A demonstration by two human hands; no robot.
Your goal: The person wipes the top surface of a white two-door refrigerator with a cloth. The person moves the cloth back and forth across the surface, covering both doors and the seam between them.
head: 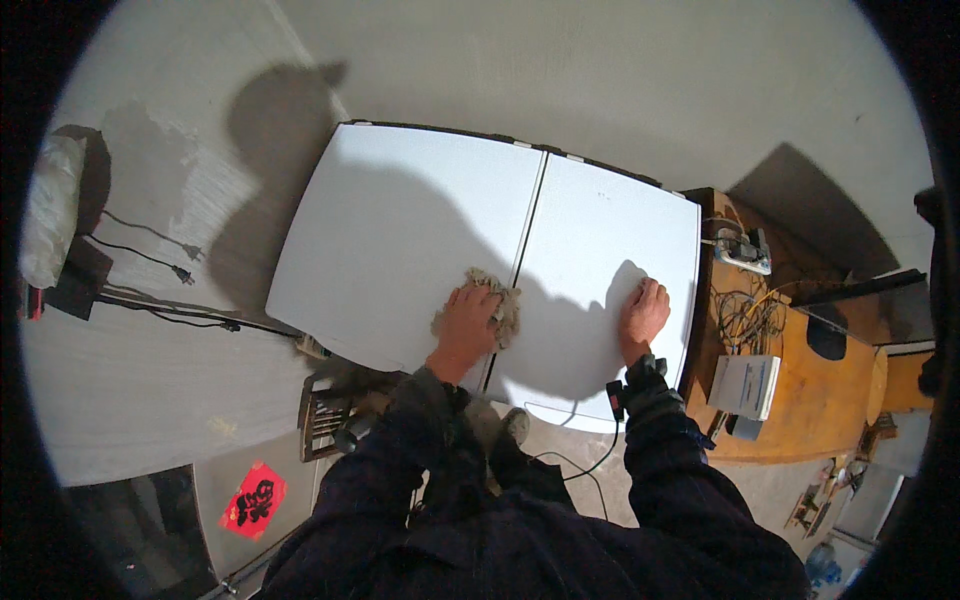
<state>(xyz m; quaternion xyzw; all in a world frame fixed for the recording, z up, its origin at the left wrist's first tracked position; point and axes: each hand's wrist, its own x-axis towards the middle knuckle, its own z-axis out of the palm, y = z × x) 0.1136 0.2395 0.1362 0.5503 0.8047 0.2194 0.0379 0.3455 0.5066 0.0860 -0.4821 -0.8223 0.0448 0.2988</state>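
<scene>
A white two-panel surface (420,202), apparently the top or doors of a large appliance, spreads in front of me. My left hand (468,319) presses a crumpled beige cloth (508,311) onto it, close to the dark seam between the panels. The cloth sticks out past my fingers on both sides. On the right panel (600,225) rests my right hand (645,311), its fingers curled in and no object visible in them. Its palm is hidden from view.
To the right, a wooden desk (810,405) holds a power strip (742,251), tangled cables (746,319) and a white box (742,386). A black cable (611,450) hangs by my right sleeve. A plug (182,274) dangles at left; a small wooden chair (322,420) stands below.
</scene>
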